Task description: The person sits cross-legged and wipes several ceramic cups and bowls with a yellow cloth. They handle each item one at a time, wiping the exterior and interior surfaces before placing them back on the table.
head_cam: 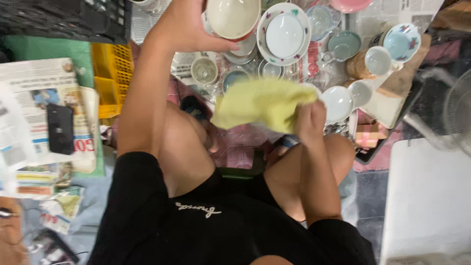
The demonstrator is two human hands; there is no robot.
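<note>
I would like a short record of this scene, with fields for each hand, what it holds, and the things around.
Left hand: grips a cream bowl by its rim
Right hand: holds a yellow cloth
Ahead: a white bowl on a patterned plate, cups, saucers
At the left: black phone on newspaper, yellow crate

— The bowl (233, 17) in the left hand (184, 27)?
— Glazed ceramic, cream, smooth and glossy. The plate (283, 33) and cups beside it shine the same way.
— And the yellow cloth (260, 104) in the right hand (310, 120)?
— Soft fabric, matt, slightly fuzzy.
— The yellow crate (114, 73)?
— Moulded plastic, dull sheen. The newspaper (39, 93) is matt paper; the phone (60, 128) on it looks like glossy black glass, perhaps.
</note>
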